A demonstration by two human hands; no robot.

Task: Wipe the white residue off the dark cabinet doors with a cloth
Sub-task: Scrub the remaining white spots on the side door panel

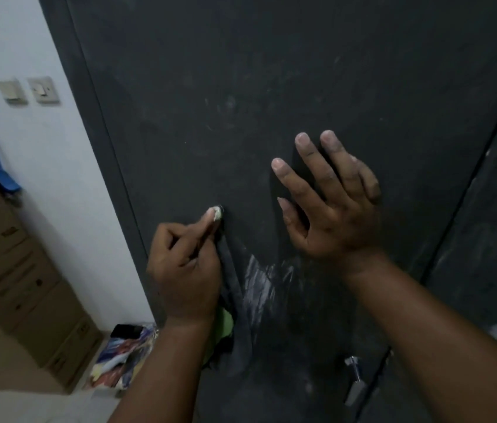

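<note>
The left hand (184,270) has its fingers curled, its grip pinching a dark cloth (235,306) against the dark cabinet door (241,87); one extended fingertip (214,212), coated in white, presses on the door. The cloth hangs down from that hand, dark on dark, so its outline is hard to trace; a green patch (224,323) shows beside the wrist, and whether it belongs to the same cloth cannot be told. The right hand (329,203) lies flat on the door, fingers spread and straight, holding nothing.

White residue (261,285) streaks the door just below and between the 2 hands, partly hidden behind the hanging cloth. Fainter smears (225,111) sit higher up, blurred and dim. Low on the door a metal handle (354,380) juts out near the seam with a second door (485,239), which is cut off at the right edge of the view.

The door's left edge (113,166) runs close beside the left hand; past it is a white wall (42,148) with 2 switches (29,90). Cardboard boxes (12,270) stand along the wall, and a crumpled, colourful heap (125,355) lies on the floor at the cabinet's foot, its contents unclear. A blue object (0,172) at the far left is cut off.
</note>
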